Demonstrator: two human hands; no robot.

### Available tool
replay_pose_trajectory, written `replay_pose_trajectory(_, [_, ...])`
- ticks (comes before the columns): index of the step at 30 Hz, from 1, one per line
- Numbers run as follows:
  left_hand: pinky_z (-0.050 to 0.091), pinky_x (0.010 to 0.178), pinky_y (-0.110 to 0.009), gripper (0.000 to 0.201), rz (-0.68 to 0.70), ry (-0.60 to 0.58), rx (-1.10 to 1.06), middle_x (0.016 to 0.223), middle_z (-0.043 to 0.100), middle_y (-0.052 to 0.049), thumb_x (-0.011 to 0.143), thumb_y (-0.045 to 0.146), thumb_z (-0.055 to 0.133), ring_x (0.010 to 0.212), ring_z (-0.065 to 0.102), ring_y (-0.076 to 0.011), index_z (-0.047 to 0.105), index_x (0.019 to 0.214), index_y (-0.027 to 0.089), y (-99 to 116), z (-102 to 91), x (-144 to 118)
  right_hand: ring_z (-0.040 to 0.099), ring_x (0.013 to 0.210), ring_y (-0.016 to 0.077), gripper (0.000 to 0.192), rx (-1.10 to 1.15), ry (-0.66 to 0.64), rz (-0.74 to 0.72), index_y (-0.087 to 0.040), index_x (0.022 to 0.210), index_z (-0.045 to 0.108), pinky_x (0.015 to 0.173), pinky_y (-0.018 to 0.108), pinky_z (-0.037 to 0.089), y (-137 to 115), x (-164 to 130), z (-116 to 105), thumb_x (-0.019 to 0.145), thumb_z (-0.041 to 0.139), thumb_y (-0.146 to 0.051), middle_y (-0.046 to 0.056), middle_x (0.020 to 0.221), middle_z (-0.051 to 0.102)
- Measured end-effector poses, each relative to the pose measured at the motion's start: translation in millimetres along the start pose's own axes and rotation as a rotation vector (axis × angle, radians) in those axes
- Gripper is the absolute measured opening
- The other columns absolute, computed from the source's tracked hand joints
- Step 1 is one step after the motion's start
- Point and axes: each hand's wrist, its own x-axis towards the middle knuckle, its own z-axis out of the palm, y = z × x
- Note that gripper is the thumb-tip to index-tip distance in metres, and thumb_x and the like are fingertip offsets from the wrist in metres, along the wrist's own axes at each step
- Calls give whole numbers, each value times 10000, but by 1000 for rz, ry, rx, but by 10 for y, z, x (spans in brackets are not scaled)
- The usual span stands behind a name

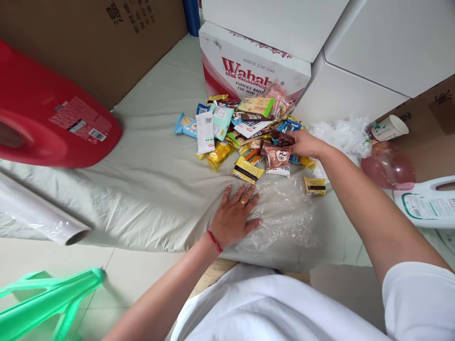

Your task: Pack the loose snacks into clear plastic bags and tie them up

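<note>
My left hand (234, 213) lies flat with fingers spread on the pale green sheet, its thumb side touching a clear plastic bag (284, 215). At the right side of a heap of wrapped snacks (249, 118), my right hand (304, 144) has its fingers closed on a brown snack packet (280, 139); the fingertips are partly hidden. Just below it sits a pinkish-brown packet (277, 156) printed with a Q. Yellow packets (248, 170) lie at the heap's front edge, and one small yellow packet (314, 186) rests apart on the right.
A white and red water carton (249, 61) stands behind the heap. To the left are a red jug (60, 109) and a plastic-film roll (39, 208). Crumpled clear plastic (341, 142), a paper cup (390, 128), a pink balloon-like object (387, 166) and a white bottle (426, 203) are right.
</note>
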Motion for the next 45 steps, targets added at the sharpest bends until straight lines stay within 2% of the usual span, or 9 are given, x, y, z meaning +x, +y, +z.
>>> replay_pose_trajectory(3, [143,1279,-660,700,1,-13,-2,1680,376,-108,998,650,439,1573,301,-333,451,1565,240,-3,-6,2,614,747,253,290,-61,-37,108,-198,904,709,754,400,540,91,14,28,703,802,-385,23,765,699])
replay_pose_trajectory(7, [143,1281,-657,704,6,-8,-3,1684,369,-102,1001,655,426,1577,293,-331,451,1565,235,-6,-14,2,637,881,316,434,-221,270,48,-193,1116,695,799,446,538,123,-108,53,750,776,-411,101,987,711])
replay_pose_trajectory(9, [147,1282,-651,700,2,-12,-2,1682,375,-96,1006,654,416,1578,292,-325,450,1566,236,-5,-22,1,630,952,340,488,-296,334,14,-192,1188,666,807,449,532,74,-229,105,775,762,-433,138,1103,680])
replay_pose_trajectory(17, [142,1286,-658,688,-6,-22,-8,1657,426,-92,1008,645,419,1557,332,-329,462,1560,236,5,-35,-3,587,1083,338,426,-224,156,-278,-212,1314,585,907,449,505,-276,-651,530,908,643,-328,142,1184,617])
replay_pose_trajectory(22, [153,1286,-652,675,3,-6,-11,1653,432,-92,1007,638,426,1553,342,-331,474,1555,246,0,-39,-13,524,1117,380,523,-247,356,-100,-148,1353,564,960,517,474,-109,-516,482,860,649,-300,185,1217,545])
replay_pose_trajectory(27, [143,1287,-651,662,1,-11,-25,1656,426,-91,1015,632,414,1556,335,-326,483,1548,245,-3,-43,-15,473,1126,389,648,-350,108,-256,-147,1434,545,997,549,428,3,-441,463,845,694,-373,187,1225,548])
replay_pose_trajectory(33, [147,1285,-655,661,4,-13,-24,1659,422,-87,1013,624,425,1554,337,-325,481,1547,239,-5,-39,-18,443,1217,380,648,-348,-12,-424,-198,1467,553,1060,552,358,-22,-355,396,848,695,-328,172,1370,568])
replay_pose_trajectory(40, [132,1288,-644,681,4,-11,-24,1657,426,-86,1006,653,409,1554,339,-325,476,1553,254,-10,-26,-14,486,1161,386,677,-410,-131,-355,-179,1384,632,1022,507,371,80,-165,249,761,761,-408,162,1291,625])
replay_pose_trajectory(45, [56,1290,-655,912,-3,-69,-29,1682,370,-115,887,803,495,1575,280,-361,410,1597,237,-4,-24,-8,479,1135,399,651,-491,-151,-329,-175,1355,636,959,494,384,-22,-131,327,775,744,-452,177,1239,624])
